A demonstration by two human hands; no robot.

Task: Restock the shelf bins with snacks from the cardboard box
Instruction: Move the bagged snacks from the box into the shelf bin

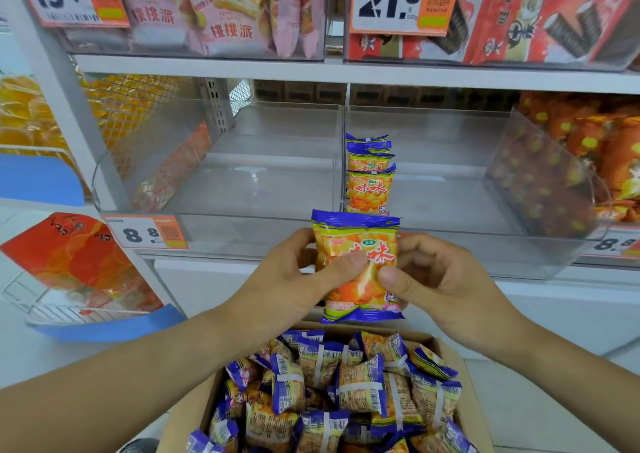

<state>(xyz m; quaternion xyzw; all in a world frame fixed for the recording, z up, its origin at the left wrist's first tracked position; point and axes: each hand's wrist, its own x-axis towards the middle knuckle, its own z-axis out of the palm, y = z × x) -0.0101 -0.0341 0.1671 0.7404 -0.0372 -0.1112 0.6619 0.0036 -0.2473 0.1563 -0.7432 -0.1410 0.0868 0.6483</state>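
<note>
An orange-and-blue snack pack [349,231] stands upright between both hands, just in front of the clear shelf bins. My left hand [294,272] grips its left side, thumb pressed on the front. My right hand [436,279] grips the right side the same way. Below the hands, the open cardboard box [453,355] holds several of the same packs [360,383]. A short row of upright packs [370,182] stands along the left wall of the right clear bin [450,189]. The left clear bin [256,182] holds no packs.
Upper shelf bins hold pink pie packs [221,13] and red seaweed-roll packs [519,13], with price tags 19.8 and 21.8. Orange snacks [609,155] fill the bin at far right. A wire basket with red bags [79,262] stands at left. A price tag [145,233] reads 8.8.
</note>
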